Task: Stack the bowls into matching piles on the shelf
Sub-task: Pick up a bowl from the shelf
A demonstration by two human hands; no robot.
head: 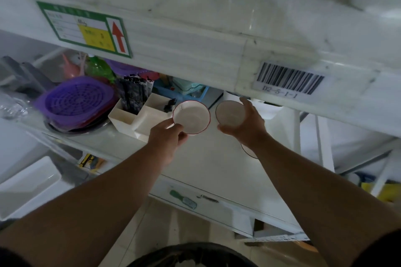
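My left hand (168,138) pinches the near rim of a small white bowl with a red rim (192,117), held above the white shelf (206,165). My right hand (247,123) grips a second small white bowl with a dark rim (230,114), fingers curled round its right side. The two bowls hang side by side, a little apart. Part of another dark-rimmed bowl (248,150) shows on the shelf beneath my right wrist, mostly hidden by the arm.
A white divided organiser (138,117) stands left of the bowls. Purple strainer baskets (76,102) lie further left. The upper shelf's edge carries a barcode label (288,81) and a green sign (84,30) overhead. A white tray (28,184) sits lower left.
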